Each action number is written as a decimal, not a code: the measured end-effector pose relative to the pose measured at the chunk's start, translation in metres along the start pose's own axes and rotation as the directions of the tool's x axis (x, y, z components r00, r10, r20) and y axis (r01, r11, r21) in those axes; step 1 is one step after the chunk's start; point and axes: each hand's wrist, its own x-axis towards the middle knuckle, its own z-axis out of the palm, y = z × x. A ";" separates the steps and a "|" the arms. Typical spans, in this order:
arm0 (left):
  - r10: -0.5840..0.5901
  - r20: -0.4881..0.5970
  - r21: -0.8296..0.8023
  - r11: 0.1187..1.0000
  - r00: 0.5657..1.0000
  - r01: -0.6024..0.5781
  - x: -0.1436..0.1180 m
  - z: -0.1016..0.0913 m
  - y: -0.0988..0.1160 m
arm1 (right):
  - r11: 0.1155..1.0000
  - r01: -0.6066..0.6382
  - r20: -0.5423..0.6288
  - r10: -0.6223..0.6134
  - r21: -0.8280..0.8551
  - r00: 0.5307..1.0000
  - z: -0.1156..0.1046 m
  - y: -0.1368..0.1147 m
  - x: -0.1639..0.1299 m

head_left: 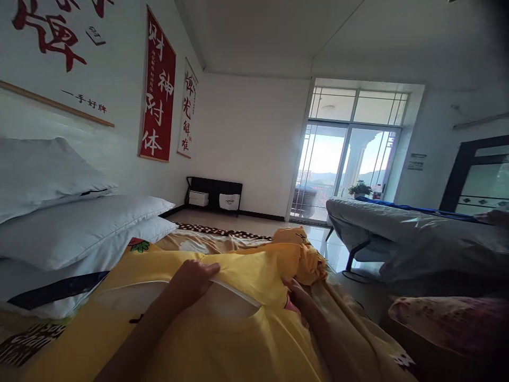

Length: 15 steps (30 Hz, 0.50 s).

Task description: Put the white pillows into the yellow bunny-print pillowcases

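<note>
A yellow duvet cover (207, 339) with a printed strawberry in one corner lies spread on the bed in front of me. A long slit with a white edge runs across it, and pale fabric shows inside. My left hand (194, 284) is closed on the edge of this slit, thumb on top. Further right, my right hand (300, 297) grips the cover's side, its fingers partly hidden in the cloth. Just beyond that hand sits a bunched orange-yellow cloth (312, 263).
White pillows (79, 231) are stacked at left. A patterned tan blanket (338, 313) lies beneath the cover. To the right stand a covered table (358, 217) and a pinkish cloth-covered thing (445, 323). A low black rack (214, 187) is against the far wall, near a glass door (324, 164).
</note>
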 end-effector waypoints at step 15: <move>-0.043 -0.081 0.150 0.987 0.996 0.055 -0.015 -0.029 -0.010 | 0.975 0.157 -0.081 -0.171 -0.158 0.982 0.041 -0.052 0.055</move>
